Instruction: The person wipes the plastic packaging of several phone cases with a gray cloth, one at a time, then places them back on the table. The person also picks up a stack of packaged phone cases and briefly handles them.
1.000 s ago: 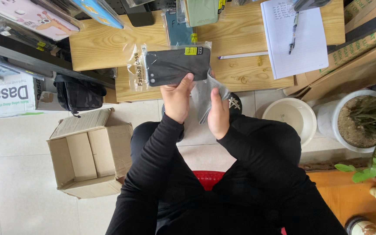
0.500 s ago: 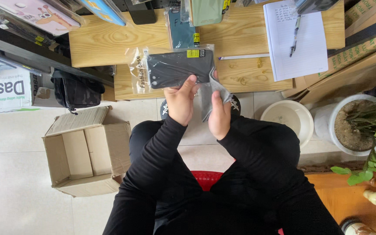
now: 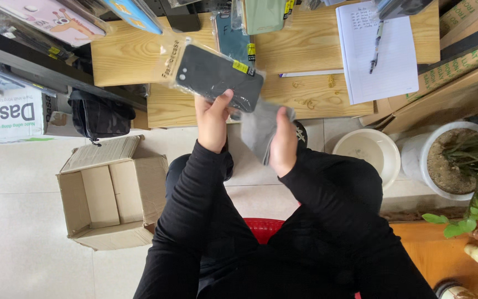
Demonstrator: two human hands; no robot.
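You are pinching the light, stiff black phone case point(image 3: 218, 76) in its slippery clear sleeve by its 6 o'clock edge with your left hand point(image 3: 212, 119) above the counter point(image 3: 305, 50), while your right hand point(image 3: 283, 141) is closing on a soft grey cloth point(image 3: 258, 130).

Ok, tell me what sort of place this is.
Probably a small phone-accessory shop or packing spot: bagged phone cases on a wooden table, an open carton on the floor, a notepad with pen.

Bright, even daylight, soft shadows; glare on plastic sleeve point(image 3: 195, 61); right hand point(image 3: 282, 145) motion-blurred; slight wide-angle edge distortion.
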